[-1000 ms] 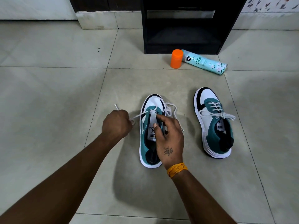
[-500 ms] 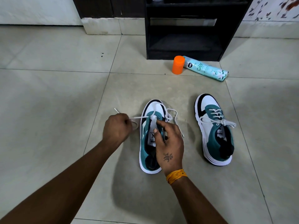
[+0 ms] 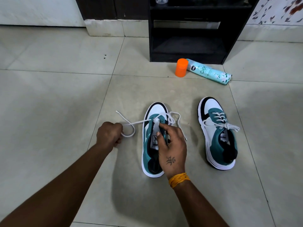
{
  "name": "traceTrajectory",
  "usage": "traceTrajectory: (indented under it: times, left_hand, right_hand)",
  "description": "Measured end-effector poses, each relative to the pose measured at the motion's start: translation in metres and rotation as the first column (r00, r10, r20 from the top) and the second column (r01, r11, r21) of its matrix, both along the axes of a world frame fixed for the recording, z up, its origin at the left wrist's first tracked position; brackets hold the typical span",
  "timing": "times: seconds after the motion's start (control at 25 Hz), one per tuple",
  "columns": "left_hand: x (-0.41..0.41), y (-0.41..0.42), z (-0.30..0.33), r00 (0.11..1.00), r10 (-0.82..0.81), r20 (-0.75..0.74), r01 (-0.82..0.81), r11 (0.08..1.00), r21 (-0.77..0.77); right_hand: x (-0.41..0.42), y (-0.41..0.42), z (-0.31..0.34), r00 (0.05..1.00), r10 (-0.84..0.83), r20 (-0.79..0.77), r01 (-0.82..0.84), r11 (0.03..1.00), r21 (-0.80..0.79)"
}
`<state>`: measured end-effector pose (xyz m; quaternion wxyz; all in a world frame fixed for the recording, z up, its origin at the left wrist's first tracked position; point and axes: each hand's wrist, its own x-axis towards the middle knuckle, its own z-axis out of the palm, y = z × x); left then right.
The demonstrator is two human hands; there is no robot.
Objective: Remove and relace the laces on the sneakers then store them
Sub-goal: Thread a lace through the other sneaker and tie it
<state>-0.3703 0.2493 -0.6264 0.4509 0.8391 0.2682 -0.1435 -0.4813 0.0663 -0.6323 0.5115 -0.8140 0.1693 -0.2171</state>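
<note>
Teal, white and black sneakers [image 3: 151, 145] wore white laces [image 3: 131, 124]; beyond the fingers [image 3: 159, 135] stood an orange cap [image 3: 181, 67].

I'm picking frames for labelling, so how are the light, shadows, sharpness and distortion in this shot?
Head view: soft, even light, no harsh glare on the floor tiles; dim shadows fall under the forearms and beside the left sneaker; lace and both hands, left hand and right hand, look sharp; wide-angle bending shows in the tile lines toward the edges.

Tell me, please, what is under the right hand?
Under the right hand lies the left sneaker; its fingers hold the tongue. The hand covers the sneaker's right side and part of the opening.
</note>
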Motion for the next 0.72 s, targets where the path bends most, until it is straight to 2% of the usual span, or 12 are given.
traceTrajectory:
  times: [0.12,0.24,0.36,0.44,0.56,0.64,0.72]
  left_hand:
    - [-0.002,-0.006,0.001,0.999,0.042,0.001,-0.042,0.998,-0.039]
    - [-0.005,-0.015,0.010,0.993,-0.037,0.109,0.024,0.992,0.123]
    - [-0.009,-0.027,0.028,0.961,-0.081,0.263,0.049,0.991,0.127]
    - [-0.010,-0.036,0.041,0.914,-0.160,0.372,0.127,0.986,0.112]
    - [-0.010,-0.057,0.056,0.830,-0.321,0.456,0.305,0.946,0.112]
    - [-0.010,-0.074,0.062,0.765,-0.435,0.475,0.421,0.896,0.142]
    - [-0.012,-0.086,0.071,0.723,-0.529,0.444,0.517,0.841,0.161]
  right_hand:
    - [0.000,-0.001,0.002,1.000,0.017,-0.005,-0.017,1.000,-0.011]
    - [0.004,-0.003,0.010,1.000,0.001,-0.013,0.000,0.998,0.055]
    - [0.016,-0.017,0.010,0.995,-0.093,-0.017,0.095,0.991,0.093]
    - [0.029,-0.030,0.008,0.993,-0.101,-0.059,0.100,0.995,-0.030]
    - [0.052,-0.044,0.009,0.967,0.019,-0.255,-0.068,0.980,-0.184]
    - [0.062,-0.050,0.014,0.944,0.052,-0.326,-0.127,0.969,-0.213]
    - [0.064,-0.057,0.022,0.956,0.047,-0.289,-0.099,0.981,-0.167]
